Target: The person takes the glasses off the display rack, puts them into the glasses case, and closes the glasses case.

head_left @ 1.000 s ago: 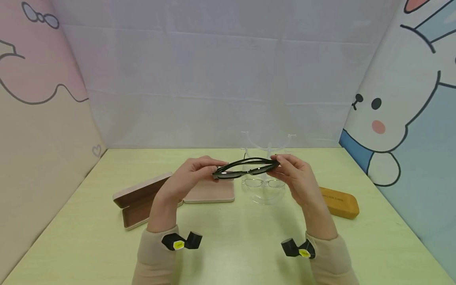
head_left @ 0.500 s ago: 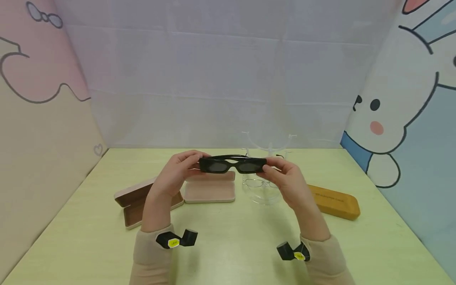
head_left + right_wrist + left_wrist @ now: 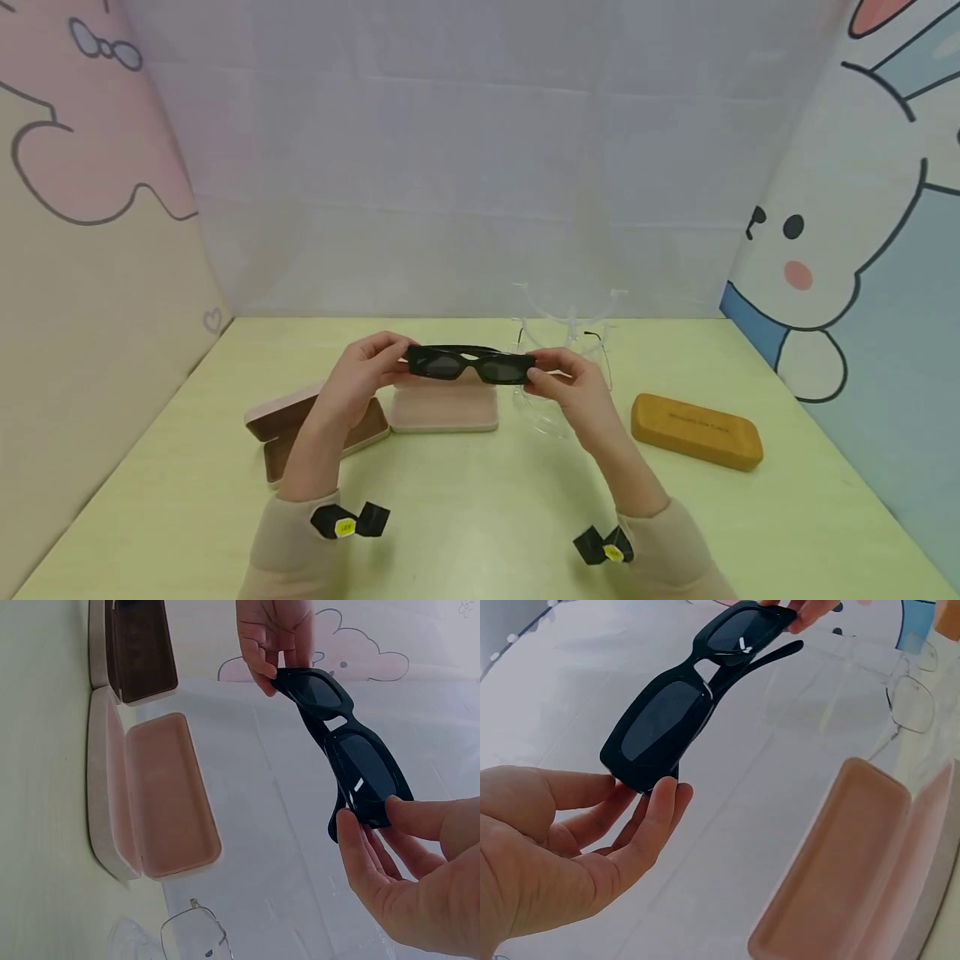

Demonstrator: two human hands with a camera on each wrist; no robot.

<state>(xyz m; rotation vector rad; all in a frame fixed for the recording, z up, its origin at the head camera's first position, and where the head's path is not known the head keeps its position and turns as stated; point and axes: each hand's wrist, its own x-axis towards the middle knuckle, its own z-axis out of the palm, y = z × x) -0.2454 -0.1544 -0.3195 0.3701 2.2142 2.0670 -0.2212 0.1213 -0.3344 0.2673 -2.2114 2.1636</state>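
Holds black sunglasses aloft over the pale green table, with lenses turned toward the head camera and temples folded behind the front. Pinches one end between thumb and fingertips of the left hand and the opposite end between thumb and fingertips of the right hand; leaves just a narrow gap in each, filled by the frame. Covers, in the head view, the upper part of an open pink-lined case. Has, just beside that and to the left, an open brown-lined case, partly hidden behind the left wrist. Shows, beyond the right hand, a clear stand bearing wire-rimmed glasses. Has, farther right and well apart from the sunglasses, a closed yellow case lying at a slant, with lettering on top too small to read. Wears beige sleeves and, at each wrist, a small black device. Faces a white creased backdrop, with a rabbit drawing to the right.
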